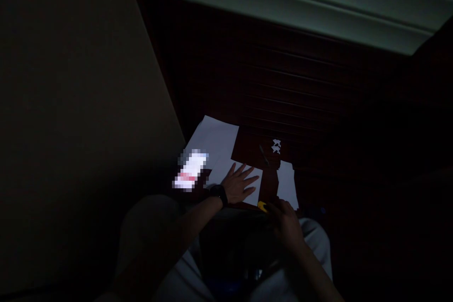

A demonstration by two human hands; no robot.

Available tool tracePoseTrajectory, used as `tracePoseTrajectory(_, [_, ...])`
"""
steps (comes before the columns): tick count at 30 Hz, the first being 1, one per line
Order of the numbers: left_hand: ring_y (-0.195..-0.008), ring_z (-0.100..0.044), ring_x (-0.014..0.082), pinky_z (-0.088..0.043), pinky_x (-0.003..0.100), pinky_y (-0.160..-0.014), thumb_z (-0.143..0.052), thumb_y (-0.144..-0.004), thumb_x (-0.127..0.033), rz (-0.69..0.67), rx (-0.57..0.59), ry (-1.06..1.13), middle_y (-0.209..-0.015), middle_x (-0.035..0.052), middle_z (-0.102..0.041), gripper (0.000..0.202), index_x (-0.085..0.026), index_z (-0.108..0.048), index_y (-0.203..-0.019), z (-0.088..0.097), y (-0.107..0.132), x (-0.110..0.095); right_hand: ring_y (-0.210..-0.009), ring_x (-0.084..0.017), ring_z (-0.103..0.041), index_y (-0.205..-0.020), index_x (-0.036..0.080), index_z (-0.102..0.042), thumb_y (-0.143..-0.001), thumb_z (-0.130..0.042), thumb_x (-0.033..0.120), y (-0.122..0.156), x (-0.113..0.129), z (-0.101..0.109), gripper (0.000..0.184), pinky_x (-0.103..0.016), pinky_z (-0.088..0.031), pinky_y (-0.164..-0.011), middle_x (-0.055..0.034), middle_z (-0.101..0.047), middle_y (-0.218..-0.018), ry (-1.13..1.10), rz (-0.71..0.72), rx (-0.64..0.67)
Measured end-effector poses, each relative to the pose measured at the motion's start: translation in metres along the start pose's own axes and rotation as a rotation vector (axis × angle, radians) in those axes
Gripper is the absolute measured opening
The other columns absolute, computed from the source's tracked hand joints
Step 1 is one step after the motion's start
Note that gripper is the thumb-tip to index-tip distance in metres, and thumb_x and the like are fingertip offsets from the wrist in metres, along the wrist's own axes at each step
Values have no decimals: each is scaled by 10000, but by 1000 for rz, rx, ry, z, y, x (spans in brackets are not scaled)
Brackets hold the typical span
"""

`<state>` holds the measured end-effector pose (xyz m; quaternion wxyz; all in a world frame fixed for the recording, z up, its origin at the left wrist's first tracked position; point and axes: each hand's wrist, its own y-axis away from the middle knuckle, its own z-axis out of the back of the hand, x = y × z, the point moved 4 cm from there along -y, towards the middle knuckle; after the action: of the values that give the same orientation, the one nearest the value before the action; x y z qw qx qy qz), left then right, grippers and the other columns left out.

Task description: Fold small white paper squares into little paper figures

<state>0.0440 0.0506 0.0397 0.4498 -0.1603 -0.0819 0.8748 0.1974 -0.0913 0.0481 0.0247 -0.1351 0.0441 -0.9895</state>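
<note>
My left hand [239, 185] lies flat with its fingers spread on a white sheet of paper [221, 170]. A dark watch is on that wrist. Just right of the sheet's near corner, my right hand [287, 222] is closed around a utility knife [262, 206]. Only the knife's yellow end shows clearly; its blade is too dark to make out. Beyond my right hand lies a narrower piece of white paper [287, 184] with uneven edges.
A larger white sheet [214, 137] lies at the back left, beside a lit phone [191, 170] with a blurred screen. A slim pen-like tool [264, 155] and small paper scraps [276, 146] lie on the dark table [247, 144]. A pale wall [88, 104] stands on the left.
</note>
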Motion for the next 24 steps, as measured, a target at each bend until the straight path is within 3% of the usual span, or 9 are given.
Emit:
tracePoseTrajectory(13, [-1341,-155,264,-43,532,-1071,-343,-855,-519,-4,-2,-13,-1429,-21,-321,484,-360,-394,-1309,4,-1,-1,-957,-250,-486,-1187,251,-534,-821,-489,194,4,3,-2,374,-374,-408,-826,-95,-533,-1042,-6,-14,-1])
tracePoseTrajectory(24, [-1336,-172,264,-98,496,-1075,-351,-832,-564,3,8,18,-1429,-20,-319,525,-356,-392,-1312,3,-2,4,-1003,-260,-460,-1249,273,-475,-806,-483,144,7,5,-7,461,-391,-397,-863,-90,-510,-1108,-9,-24,-28])
